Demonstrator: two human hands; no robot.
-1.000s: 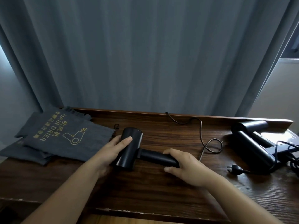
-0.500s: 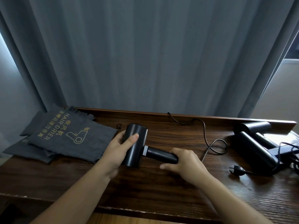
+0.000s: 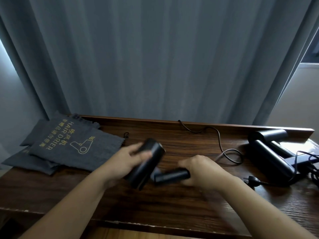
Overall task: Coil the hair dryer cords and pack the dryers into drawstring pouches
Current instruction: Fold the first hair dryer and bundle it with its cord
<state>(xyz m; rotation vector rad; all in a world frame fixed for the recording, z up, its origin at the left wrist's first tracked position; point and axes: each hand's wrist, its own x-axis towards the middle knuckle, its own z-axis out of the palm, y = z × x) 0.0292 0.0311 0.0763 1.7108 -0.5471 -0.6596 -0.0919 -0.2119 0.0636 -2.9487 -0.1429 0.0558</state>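
- A stack of dark grey pouches (image 3: 69, 149) lies at 9 o'clock of the hands, the top one printed in gold with a dryer picture and "HAIR DRIER"; its right corner lies just beside the left hand (image 3: 128, 160)
- A black cord (image 3: 219, 140) runs from the table's back edge at 12 o'clock down into a loop just beside the right hand (image 3: 202, 169), at about 2 o'clock of it
- Two more black dryers (image 3: 269, 152) lie crossed at 3 o'clock, well apart from the hands, with a tangle of cable at the far right and a plug (image 3: 250, 180) lying at 4 o'clock of the right hand
- The hair dryer (image 3: 146, 163) being handled is at the middle of the table, its barrel tilted; the picture is blurred here
- Left hand: fingers curled round the barrel, gripping it from the left
- Right hand: fingers clamped round the handle (image 3: 170, 176), which points toward 3 o'clock
- The dark wooden table (image 3: 155, 204) has a raised lip along the back; its front edge is chipped pale in places
- A grey curtain (image 3: 155, 57) hangs behind the whole table; pale wall shows at the far right
- Bare wood lies between the hands and the front edge at 6 o'clock, and between the right hand and the spare dryers
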